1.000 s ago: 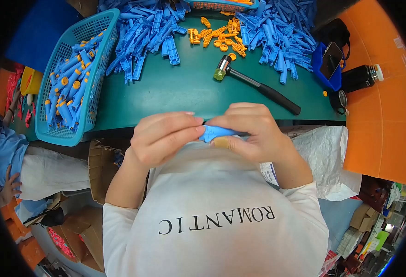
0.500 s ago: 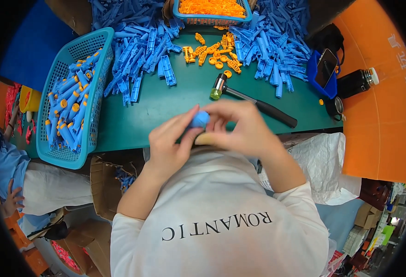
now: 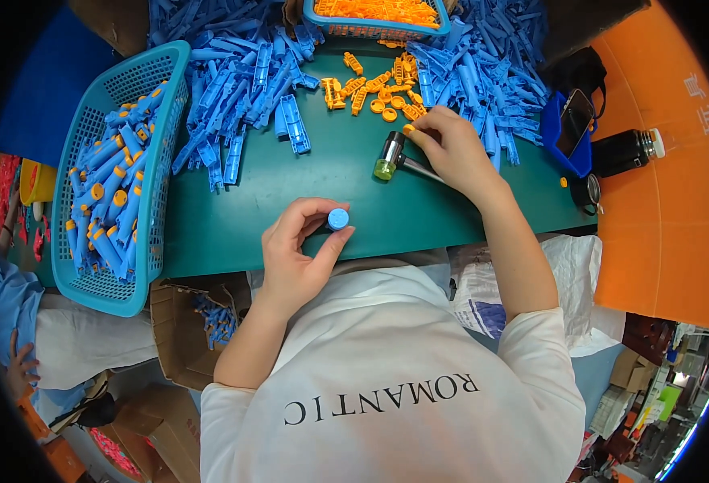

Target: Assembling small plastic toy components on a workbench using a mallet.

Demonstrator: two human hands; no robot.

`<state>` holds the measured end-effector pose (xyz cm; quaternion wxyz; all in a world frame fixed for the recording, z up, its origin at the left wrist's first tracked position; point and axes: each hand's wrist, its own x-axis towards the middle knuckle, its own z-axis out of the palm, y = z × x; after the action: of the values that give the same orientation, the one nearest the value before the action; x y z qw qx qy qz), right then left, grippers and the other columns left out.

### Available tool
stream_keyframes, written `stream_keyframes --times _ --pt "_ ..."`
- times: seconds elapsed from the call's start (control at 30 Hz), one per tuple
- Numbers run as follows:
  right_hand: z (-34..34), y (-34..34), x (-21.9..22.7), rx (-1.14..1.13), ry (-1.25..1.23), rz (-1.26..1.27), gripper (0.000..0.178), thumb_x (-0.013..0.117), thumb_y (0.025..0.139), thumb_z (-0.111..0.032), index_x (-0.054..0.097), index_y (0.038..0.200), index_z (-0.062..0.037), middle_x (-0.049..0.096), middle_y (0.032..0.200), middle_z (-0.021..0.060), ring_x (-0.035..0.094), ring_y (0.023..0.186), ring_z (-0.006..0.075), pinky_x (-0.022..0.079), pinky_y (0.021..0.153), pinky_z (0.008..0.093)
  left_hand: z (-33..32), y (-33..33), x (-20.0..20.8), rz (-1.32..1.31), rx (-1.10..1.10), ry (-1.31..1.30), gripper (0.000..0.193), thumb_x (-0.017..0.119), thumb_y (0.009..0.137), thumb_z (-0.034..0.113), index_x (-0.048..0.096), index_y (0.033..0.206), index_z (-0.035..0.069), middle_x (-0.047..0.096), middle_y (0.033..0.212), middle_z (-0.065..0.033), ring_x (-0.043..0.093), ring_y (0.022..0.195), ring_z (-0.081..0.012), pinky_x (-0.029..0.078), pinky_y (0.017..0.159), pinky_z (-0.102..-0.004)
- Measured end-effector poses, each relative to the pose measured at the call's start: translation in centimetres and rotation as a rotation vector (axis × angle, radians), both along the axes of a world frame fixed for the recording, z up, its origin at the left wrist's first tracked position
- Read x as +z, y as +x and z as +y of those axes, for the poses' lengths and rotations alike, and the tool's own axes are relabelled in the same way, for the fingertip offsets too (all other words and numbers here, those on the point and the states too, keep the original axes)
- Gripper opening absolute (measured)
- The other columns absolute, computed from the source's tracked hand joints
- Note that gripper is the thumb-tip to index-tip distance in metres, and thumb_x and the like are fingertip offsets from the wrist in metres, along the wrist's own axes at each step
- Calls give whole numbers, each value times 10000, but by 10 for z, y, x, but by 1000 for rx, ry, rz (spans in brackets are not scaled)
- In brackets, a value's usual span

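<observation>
Blue tube (image 3: 338, 219) is clamped between the left hand's (image 3: 296, 249) thumb and curled fingers, its round end facing up, over the near part of the green tabletop (image 3: 241, 217). Beyond it, the right hand (image 3: 455, 153) reaches forward, thumb and fingertips drawn close at a small orange cap (image 3: 408, 129); I cannot tell whether they grip it. Just beneath that hand lies a hammer (image 3: 392, 150), its handle partly covered. Farther off, loose orange parts (image 3: 332, 93) lie between two heaps of blue parts, left (image 3: 217, 88) and right (image 3: 471, 76). At far left, a teal basket (image 3: 158, 185) holds blue tubes with orange ends; another basket (image 3: 374, 30) of orange parts sits behind.
</observation>
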<state>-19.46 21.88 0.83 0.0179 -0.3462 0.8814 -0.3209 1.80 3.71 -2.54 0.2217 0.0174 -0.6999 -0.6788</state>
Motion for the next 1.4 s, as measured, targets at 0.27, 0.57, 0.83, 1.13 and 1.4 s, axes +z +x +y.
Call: stream_keyframes --times 0.27,0.57,0.83,1.13,1.4 --pt "11 11 21 -135 306 -5 209 732 918 -182 729 944 26 667 797 91 607 686 204 489 647 336 -1 0 0 7 13 -13 277 750 846 -85 646 1096 -28 706 1094 -126 705 1005 -181 575 924 -304" --pt "22 -9 13 300 32 -79 262 750 848 0 722 1108 -9 627 974 50 613 795 146 495 673 280 -3 -1 4 9 64 -131 261 784 805 -66 714 1052 -18 712 1017 -113 702 890 -168 573 798 -266" --pt "9 14 35 203 -107 -145 163 788 804 -7 731 957 -4 674 816 38 608 698 91 495 641 230 0 -3 0 31 133 -112 245 810 776 -57 738 1006 -9 724 953 -103 703 811 -164 569 715 -261" --pt "-34 101 58 414 -248 -174 248 818 702 64 732 928 7 686 777 40 638 621 68 514 560 199 -4 1 5 6 117 -133 277 786 744 -75 750 1008 -2 736 962 -119 722 837 -204 575 731 -290" --pt "-39 99 57 437 -277 -155 243 833 716 43 730 931 1 686 756 36 670 612 83 542 565 206 -5 1 5 20 105 -125 308 768 732 -86 748 1027 0 736 979 -132 726 860 -232 576 752 -301"
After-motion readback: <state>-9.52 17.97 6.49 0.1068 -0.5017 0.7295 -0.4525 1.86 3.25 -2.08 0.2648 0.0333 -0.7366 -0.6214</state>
